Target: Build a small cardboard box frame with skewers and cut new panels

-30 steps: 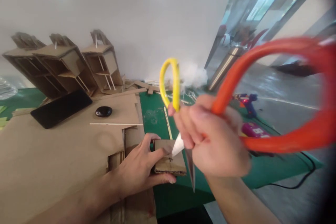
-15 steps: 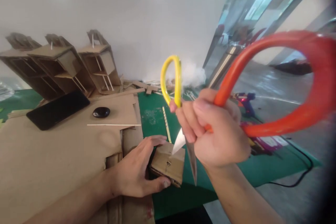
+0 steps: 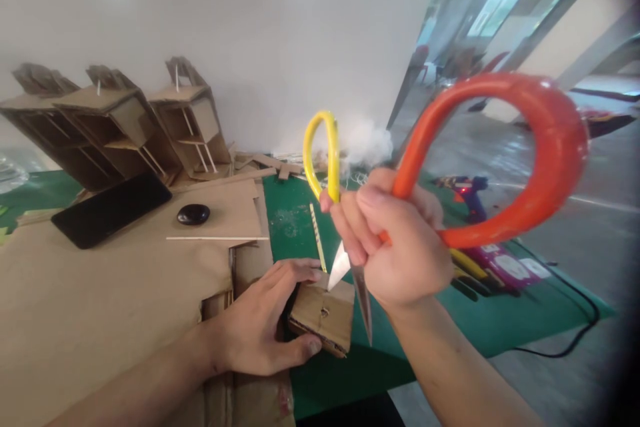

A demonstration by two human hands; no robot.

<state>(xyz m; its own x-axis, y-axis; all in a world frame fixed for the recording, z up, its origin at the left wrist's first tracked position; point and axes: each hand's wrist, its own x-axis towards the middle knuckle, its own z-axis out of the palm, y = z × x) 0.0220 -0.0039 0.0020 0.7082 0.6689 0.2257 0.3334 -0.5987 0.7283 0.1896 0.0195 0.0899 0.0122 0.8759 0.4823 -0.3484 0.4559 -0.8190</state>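
Note:
My right hand (image 3: 400,247) is closed around a pair of scissors (image 3: 555,140) with one red and one yellow handle loop. The blades are spread and point down. One blade tip meets the top of a small cardboard box (image 3: 335,313), close to its far edge; the other blade hangs beside the box's right side. A small ragged hole shows in the middle of the box top. My left hand (image 3: 265,327) grips the box from the left, thumb on the near side and fingers at the far side.
Several cardboard structures (image 3: 185,113) stand at the back left. A black phone (image 3: 113,207), a black oval object (image 3: 193,214) and a thin stick (image 3: 217,238) lie on cardboard sheets (image 3: 125,300). To the right are a glue gun (image 3: 465,193) and a black cable (image 3: 575,340).
The scissors and my right hand have shifted slightly left, and the red loop has swung left and down. The box has moved a touch to the right under my left hand.

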